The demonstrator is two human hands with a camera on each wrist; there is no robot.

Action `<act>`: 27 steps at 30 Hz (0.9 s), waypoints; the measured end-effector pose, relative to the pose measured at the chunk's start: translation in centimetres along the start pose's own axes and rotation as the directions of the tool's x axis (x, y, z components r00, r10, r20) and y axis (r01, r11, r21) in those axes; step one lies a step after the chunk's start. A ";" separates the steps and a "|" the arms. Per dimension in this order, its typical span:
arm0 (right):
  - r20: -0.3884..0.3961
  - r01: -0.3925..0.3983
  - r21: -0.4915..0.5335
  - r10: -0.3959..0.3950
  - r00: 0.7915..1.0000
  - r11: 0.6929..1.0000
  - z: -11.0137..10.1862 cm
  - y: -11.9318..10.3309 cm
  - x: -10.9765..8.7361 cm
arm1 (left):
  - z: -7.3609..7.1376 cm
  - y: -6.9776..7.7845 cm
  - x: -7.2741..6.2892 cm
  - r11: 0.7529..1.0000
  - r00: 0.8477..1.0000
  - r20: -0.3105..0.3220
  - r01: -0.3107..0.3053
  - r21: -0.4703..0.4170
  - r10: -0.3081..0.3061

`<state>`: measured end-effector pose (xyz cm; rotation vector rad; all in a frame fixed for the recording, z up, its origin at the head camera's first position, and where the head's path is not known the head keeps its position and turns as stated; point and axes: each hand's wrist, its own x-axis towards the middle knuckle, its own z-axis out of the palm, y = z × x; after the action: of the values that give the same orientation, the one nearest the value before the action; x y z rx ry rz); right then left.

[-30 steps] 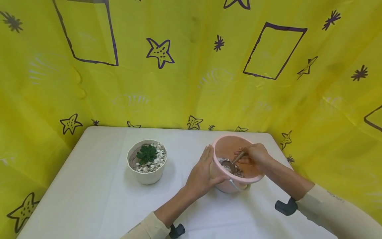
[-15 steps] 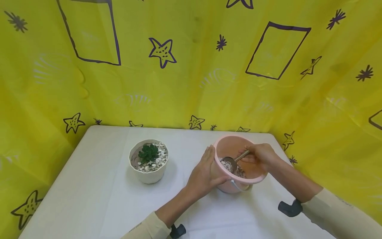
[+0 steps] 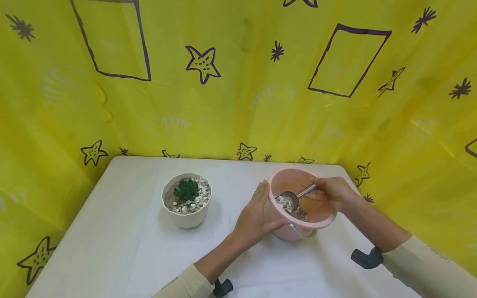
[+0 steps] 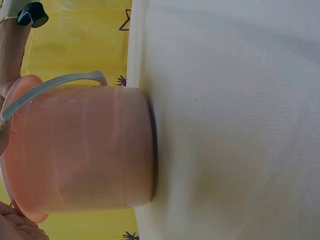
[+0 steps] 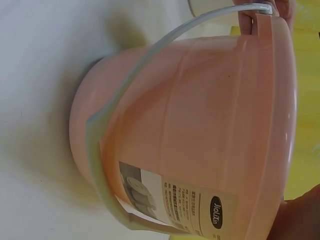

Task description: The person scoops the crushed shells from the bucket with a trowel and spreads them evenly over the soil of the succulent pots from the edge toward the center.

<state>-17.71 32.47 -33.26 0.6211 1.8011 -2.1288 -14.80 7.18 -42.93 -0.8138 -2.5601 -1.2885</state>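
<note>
My left hand (image 3: 251, 219) holds the left side of a pink bucket (image 3: 287, 234) at its rim, fingers along the outside and thumb on the near side. Inside the bucket, my right hand (image 3: 331, 192) pinches the handle of a metal scoop (image 3: 307, 190). The scoop's round bowl is tilted among whitish stone chips (image 3: 285, 203). In the left wrist view the bucket (image 4: 85, 150) stands on the table, with parts of my left hand at its rim. The right wrist view shows the bucket's labelled outer side (image 5: 200, 115); the scoop is hidden there.
A white faceted pot (image 3: 188, 219) holding a green succulent (image 3: 186, 190) and white stones stands left of the bucket. The bucket's pale carrying handle (image 5: 135, 70) hangs down its outside. A yellow patterned curtain (image 3: 231, 116) hangs behind the white table (image 3: 123, 198).
My right hand has moved slightly right and up, drawing the scoop's handle lower toward the right rim. The left hand keeps its place on the bucket. The head view has shifted slightly.
</note>
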 end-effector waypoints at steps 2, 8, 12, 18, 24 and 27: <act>0.018 -0.004 0.017 0.004 1.000 1.000 -0.3 -0.2 0.0 | 0.0 0.0 0.1 1.000 1.000 -0.007 -0.004 0.002 0.004; 0.038 -0.016 0.099 0.012 0.999 0.995 -0.8 -0.6 -0.1 | 0.0 0.0 0.1 1.000 1.000 -0.007 -0.005 -0.017 0.005; 0.041 -0.029 0.138 0.024 0.999 0.990 -1.1 -0.8 -0.1 | 0.0 -0.1 0.1 0.999 1.000 -0.007 -0.010 -0.044 0.009; 0.063 -0.046 0.205 0.034 0.997 0.978 -1.7 -1.0 -0.5 | 0.0 -0.1 0.1 0.998 1.000 -0.011 -0.025 -0.059 0.024; 0.076 -0.068 0.277 0.049 0.996 0.958 -2.3 -1.0 -0.6 | 0.0 -0.1 0.2 0.998 1.000 -0.017 -0.018 -0.056 0.017; 0.086 -0.071 0.302 0.047 0.995 0.951 -2.5 -1.0 -0.6 | 0.0 0.0 0.1 0.998 1.000 -0.015 -0.012 -0.061 0.011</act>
<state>-17.34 35.07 -32.41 0.6437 1.4052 -2.3757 -14.95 7.23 -42.91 -0.8259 -2.5121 -1.3708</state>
